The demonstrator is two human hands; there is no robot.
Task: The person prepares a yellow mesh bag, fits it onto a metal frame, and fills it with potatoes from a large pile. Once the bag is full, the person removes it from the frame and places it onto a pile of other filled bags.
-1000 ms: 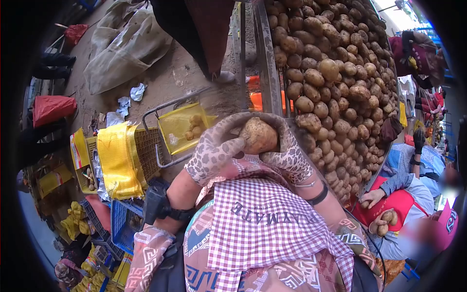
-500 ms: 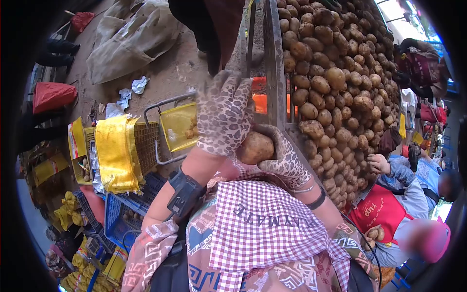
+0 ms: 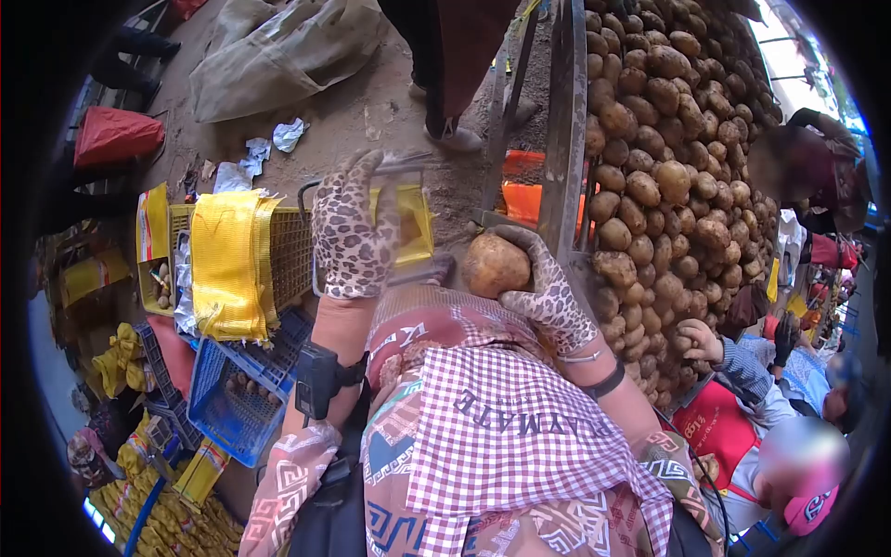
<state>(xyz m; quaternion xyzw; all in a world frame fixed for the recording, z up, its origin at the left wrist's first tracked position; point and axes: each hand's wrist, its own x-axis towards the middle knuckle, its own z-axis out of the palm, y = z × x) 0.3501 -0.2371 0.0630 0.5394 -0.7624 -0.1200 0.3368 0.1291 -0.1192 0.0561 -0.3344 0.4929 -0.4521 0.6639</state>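
My right hand (image 3: 549, 295), in a leopard-print glove, is wrapped round a big brown potato (image 3: 496, 265) in front of my lap. To the left, my left hand (image 3: 353, 232) in a matching glove is raised with its thumb spread away from the fingers, and nothing shows in it. Just behind that hand stands a metal-handled frame with a yellow mesh bag (image 3: 413, 223), partly covered by the glove. A large heap of potatoes (image 3: 664, 186) lies to the right behind a metal rail (image 3: 562, 121).
Yellow mesh sacks (image 3: 232, 265) hang over a crate at the left, near a blue crate (image 3: 232, 399) holding several potatoes. A person in dark trousers (image 3: 450, 65) stands ahead. Another person's hand (image 3: 701, 342) touches the heap. A pale sheet (image 3: 278, 65) lies on the ground.
My left hand has moved left, away from the potato, towards the yellow mesh bag. My right hand still holds the potato. The view has shifted slightly.
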